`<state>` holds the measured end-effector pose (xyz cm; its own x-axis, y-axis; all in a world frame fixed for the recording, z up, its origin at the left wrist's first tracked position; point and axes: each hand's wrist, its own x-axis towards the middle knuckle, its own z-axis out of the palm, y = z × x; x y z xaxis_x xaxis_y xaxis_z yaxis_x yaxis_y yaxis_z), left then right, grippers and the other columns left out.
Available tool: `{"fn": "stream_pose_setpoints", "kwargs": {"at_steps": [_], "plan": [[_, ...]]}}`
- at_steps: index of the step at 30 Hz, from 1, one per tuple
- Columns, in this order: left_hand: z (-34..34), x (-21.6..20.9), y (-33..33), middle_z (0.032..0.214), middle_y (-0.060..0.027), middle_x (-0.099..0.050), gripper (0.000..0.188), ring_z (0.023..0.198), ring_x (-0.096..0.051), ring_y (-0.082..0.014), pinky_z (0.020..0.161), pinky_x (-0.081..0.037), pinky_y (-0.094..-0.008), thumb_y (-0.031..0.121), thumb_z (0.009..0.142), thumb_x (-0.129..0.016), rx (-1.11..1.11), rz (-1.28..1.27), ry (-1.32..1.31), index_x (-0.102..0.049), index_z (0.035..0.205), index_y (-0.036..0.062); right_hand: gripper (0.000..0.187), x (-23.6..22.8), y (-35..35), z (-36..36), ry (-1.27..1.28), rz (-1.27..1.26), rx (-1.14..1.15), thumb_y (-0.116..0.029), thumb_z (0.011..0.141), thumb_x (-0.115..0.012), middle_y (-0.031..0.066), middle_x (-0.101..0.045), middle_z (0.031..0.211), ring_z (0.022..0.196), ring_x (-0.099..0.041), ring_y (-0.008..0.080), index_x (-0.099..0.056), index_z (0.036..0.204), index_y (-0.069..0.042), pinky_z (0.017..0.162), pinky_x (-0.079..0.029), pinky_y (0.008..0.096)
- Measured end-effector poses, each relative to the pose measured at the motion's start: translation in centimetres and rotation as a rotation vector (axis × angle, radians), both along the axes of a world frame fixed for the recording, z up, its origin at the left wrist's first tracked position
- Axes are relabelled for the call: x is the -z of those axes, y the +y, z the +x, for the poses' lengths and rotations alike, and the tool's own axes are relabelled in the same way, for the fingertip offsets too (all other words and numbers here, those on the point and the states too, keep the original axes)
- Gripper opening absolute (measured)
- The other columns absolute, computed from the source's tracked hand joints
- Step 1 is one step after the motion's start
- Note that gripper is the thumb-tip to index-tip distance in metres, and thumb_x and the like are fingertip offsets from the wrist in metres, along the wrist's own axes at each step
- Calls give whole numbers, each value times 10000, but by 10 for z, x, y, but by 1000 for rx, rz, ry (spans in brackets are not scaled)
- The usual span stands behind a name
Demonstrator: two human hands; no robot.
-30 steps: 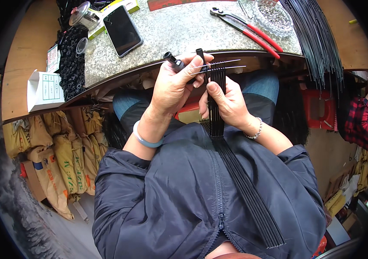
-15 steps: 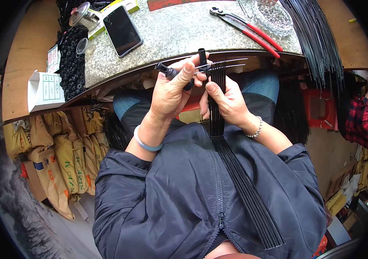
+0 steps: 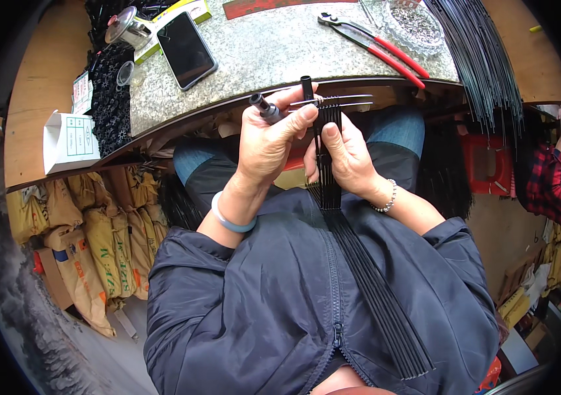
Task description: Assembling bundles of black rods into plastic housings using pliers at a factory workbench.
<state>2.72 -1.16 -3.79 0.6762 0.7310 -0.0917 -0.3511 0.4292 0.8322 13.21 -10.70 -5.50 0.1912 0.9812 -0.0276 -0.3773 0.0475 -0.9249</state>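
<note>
A flat bundle of thin black umbrella ribs (image 3: 379, 296) runs from my chest up to my hands. My right hand (image 3: 354, 161) is closed around its upper part, thumb on top. Two thin metal wires (image 3: 359, 99) cross the rib tips. My left hand (image 3: 262, 146) pinches near their left ends, where the exact grip is hidden. Within the left hand, a dark cylindrical piece (image 3: 264, 107) sticks out between thumb and fingers. An upright black tube (image 3: 306, 88) rises just beside its fingertips, left of the ribs.
Ahead lies a stone-topped table (image 3: 261, 52) with a phone (image 3: 187, 49), red-handled pincers (image 3: 382, 49) and a glass dish (image 3: 415, 26). Black rods (image 3: 481, 66) hang over its right edge. A white box (image 3: 71, 141) stands left. Another person's plaid sleeve (image 3: 552, 181) shows far right.
The left hand has turned slightly, and its cylindrical piece has tipped from sideways to more upright. The wires now lie a little lower and more level; the right hand stays nearly in place.
</note>
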Motion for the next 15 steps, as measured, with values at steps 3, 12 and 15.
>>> {"fn": "stream_pose_setpoints", "kwargs": {"at_steps": [3, 12, 15], "plan": [[-1, 5, 3, 895, -42, -650, 338, 650, -514, -54, 590, -426, -170, 23, 790, -675, 79, -119, -83, -599, 1119, -9, 417, 2, 1, 7, 52, -26, -121, -450, 942, -367, 98, -557, 571, 429, -534, 136, -407, 1023, -43, 417, -442, 216], [-7, 13, 13, 892, -54, -645, 323, 658, -519, -67, 609, -441, -172, 60, 803, -673, 208, -266, -135, -590, 1106, -20, 472, -5, 2, 6, 15, -25, -155, -491, 933, -342, 102, -554, 556, 410, -522, 136, -413, 1023, -33, 406, -426, 219], [-7, 16, 17, 781, -28, -619, 195, 627, -518, -56, 566, -433, -171, 111, 806, -685, 245, -201, -79, -625, 953, -2, 499, -5, 2, 4, 30, 8, -111, -512, 923, -340, 101, -549, 546, 412, -524, 133, -414, 1027, -29, 401, -423, 217]]}}
